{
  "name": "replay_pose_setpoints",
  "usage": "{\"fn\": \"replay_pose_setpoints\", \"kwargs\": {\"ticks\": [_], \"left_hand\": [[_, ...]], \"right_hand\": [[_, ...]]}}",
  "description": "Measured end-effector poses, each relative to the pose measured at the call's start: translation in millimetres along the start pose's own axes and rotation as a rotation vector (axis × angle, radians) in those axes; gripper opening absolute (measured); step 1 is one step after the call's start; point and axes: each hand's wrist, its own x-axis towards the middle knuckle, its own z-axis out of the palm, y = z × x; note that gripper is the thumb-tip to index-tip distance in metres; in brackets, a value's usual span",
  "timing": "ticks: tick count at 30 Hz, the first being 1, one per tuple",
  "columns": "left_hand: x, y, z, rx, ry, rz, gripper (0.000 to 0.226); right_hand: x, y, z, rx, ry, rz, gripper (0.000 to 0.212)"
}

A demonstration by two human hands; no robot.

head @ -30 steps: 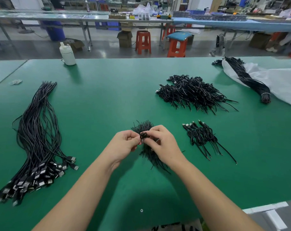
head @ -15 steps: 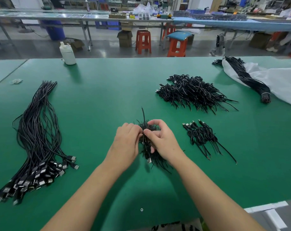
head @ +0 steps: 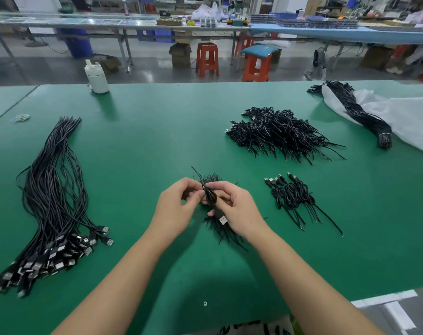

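**Inspector:** Item in hand, and where?

**Recorder:** One black cable, folded into a small coil. It is held in the air over the middle of the bench, nearer the front edge. Its plug hangs down against the right palm, and one loose end sticks up past the fingers.

**Inspector:** Grip?

**Recorder:** The left hand pinches the coil at its waist between thumb and forefinger, with the other fingers curled. The right hand has its fingers curled round the other side. I judge that both hands pin the loops so the coil cannot spring open while its middle is bound. The fingers cover that spot, so I cannot tell whether a tie is already on.

**Inspector:** Why that position?

**Recorder:** A pile of short ties lies directly beneath, partly hidden by the right hand. The next tie is probably within reach without moving the arms.

**Inspector:** Stock around it?

**Recorder:** Long cables lie along the left edge with their plugs gathered toward the front. They look like unworked supply, laid one way for easy picking. A row of coiled cables lies side by side just right of the right hand, likely for counting. A heap of coiled cables sits farther back on the right, well apart. Near the far right corner a bound bundle rests on a white bag.
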Motion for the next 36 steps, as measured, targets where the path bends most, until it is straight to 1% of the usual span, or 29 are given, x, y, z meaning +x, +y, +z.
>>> {"fn": "replay_pose_setpoints", "kwargs": {"ticks": [4, 6, 9, 11, 13, 15, 17, 20, 21, 22, 23, 24, 27, 29, 31, 33, 36], "left_hand": [[0.2, 0.3, -1.8, 0.053, -0.024, 0.014, 0.029], [-0.5, 0.0, -1.3, 0.102, -0.025, 0.033, 0.030], [-2.7, -1.4, 1.2, 0.153, -0.004, 0.068, 0.021], [-4.4, -3.8, 3.5, 0.167, 0.018, 0.087, 0.017], [-5.8, -6.5, 5.9, 0.186, 0.042, 0.130, 0.016], [-7.2, -8.4, 7.3, 0.246, 0.079, 0.233, 0.015], [-7.3, -12.7, 6.8, 0.363, 0.096, 0.407, 0.016], [-6.3, -19.5, 3.9, 0.566, 0.100, 0.653, 0.021], [-6.3, -21.3, 3.6, 0.603, 0.107, 0.710, 0.022], [-6.6, -22.3, 4.1, 0.615, 0.115, 0.749, 0.028], [-7.2, -23.0, 5.1, 0.617, 0.121, 0.775, 0.034], [-8.0, -23.9, 6.7, 0.618, 0.121, 0.789, 0.036], [-9.9, -28.3, 14.5, 0.603, 0.113, 0.777, 0.020], [-9.0, -30.8, 21.1, 0.551, 0.107, 0.717, 0.014], [-5.5, -36.2, 26.4, 0.520, 0.094, 0.612, 0.017], [0.0, -50.0, 27.3, 0.508, 0.085, 0.467, 0.017], [7.7, -82.6, 17.2, 0.589, 0.082, 0.268, 0.014]], "right_hand": [[-0.6, 0.4, -1.0, -0.203, 0.079, -0.058, 0.023], [-2.5, -2.9, -0.8, -0.171, 0.067, -0.041, 0.024], [-1.7, -5.1, -0.2, -0.125, 0.031, 0.015, 0.018], [-1.6, -4.9, 0.0, -0.161, 0.016, 0.027, 0.014], [-2.4, -4.7, 0.3, -0.219, -0.001, 0.013, 0.018], [-3.0, -5.3, 0.3, -0.301, -0.022, -0.005, 0.026], [-2.6, -6.3, -1.2, -0.354, -0.045, -0.005, 0.032], [-3.5, -7.7, -6.8, -0.320, -0.121, 0.039, 0.034], [-4.6, -8.1, -8.8, -0.292, -0.156, 0.063, 0.035], [-5.8, -8.4, -10.9, -0.258, -0.185, 0.091, 0.034], [-6.8, -8.6, -12.6, -0.222, -0.205, 0.119, 0.033], [-7.5, -8.4, -14.5, -0.194, -0.215, 0.142, 0.033], [-6.2, -4.9, -18.3, -0.184, -0.183, 0.175, 0.031], [-4.2, 0.0, -20.3, -0.192, -0.121, 0.187, 0.029], [-0.7, 5.7, -25.6, -0.276, -0.060, 0.204, 0.026], [3.9, 10.9, -36.8, -0.390, -0.004, 0.226, 0.024], [12.6, 19.0, -63.3, -0.626, 0.120, 0.235, 0.023]]}}
